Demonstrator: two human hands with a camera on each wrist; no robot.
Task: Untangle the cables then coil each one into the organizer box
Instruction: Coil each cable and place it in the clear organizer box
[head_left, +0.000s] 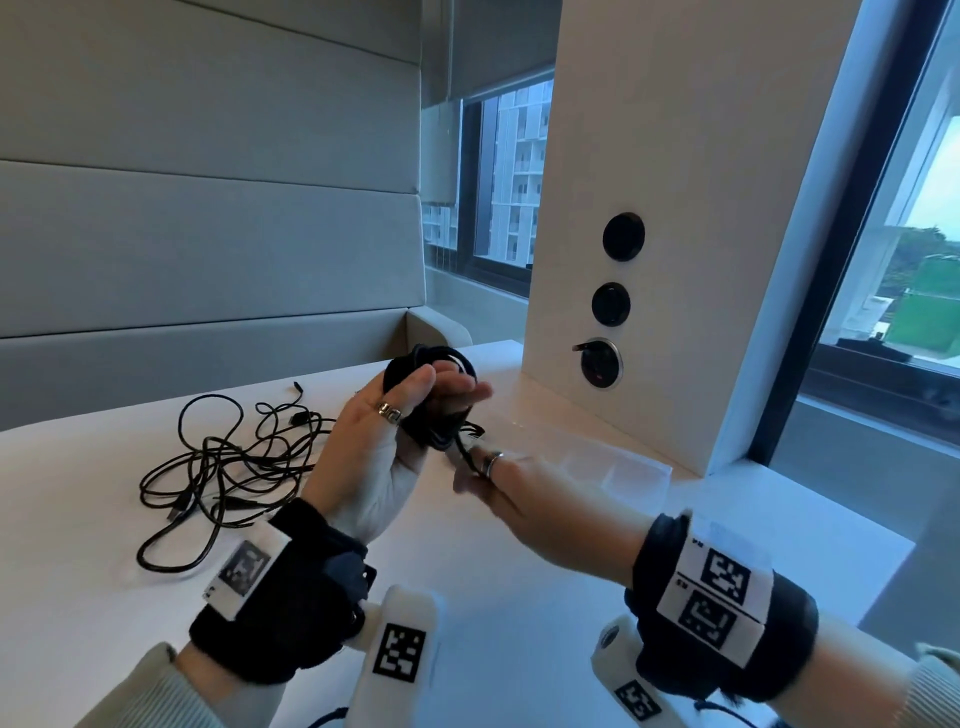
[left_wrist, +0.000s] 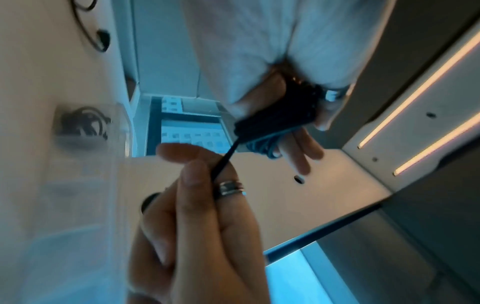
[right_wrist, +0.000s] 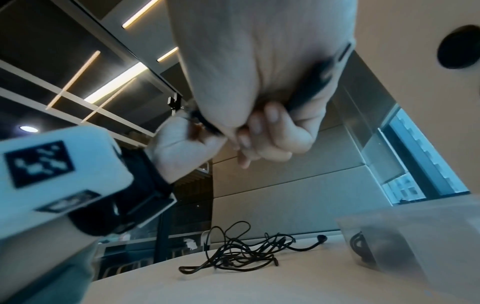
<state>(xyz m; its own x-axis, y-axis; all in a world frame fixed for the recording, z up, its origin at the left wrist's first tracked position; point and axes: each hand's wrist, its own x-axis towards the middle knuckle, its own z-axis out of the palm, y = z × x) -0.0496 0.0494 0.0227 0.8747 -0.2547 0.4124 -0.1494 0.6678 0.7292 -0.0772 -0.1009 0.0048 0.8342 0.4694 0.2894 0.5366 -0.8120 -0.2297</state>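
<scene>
We hold our left hand (head_left: 363, 457) up over the white table (head_left: 93, 613), palm turned toward us, with a black cable (head_left: 431, 395) wound in a thick bundle around its fingers; the thumb presses across the coil and the fingers poke out straight at about 2 o'clock from the bundle. A ring sits on that hand.

Our right hand (head_left: 514, 493) is just beside it, at roughly 4 o'clock from the coil. Its thumb and forefinger pinch the loose tail of the same cable, which runs taut from the pinch up into the bundle; the wrist view shows this plainly (left_wrist: 223, 164). The other fingers curl loosely beneath.

The rest of the cables (head_left: 223, 467) lie in a loose black tangle on the table at 9 o'clock from our hands, well apart from the coil, plugs sticking out at the far edge.

The clear plastic organizer box (head_left: 623, 467) rests on the table at 3 o'clock from the hands, against the foot of a white pillar (head_left: 675, 156). One compartment already holds a dark coiled cable (left_wrist: 83, 123), though blur hides which one.
</scene>
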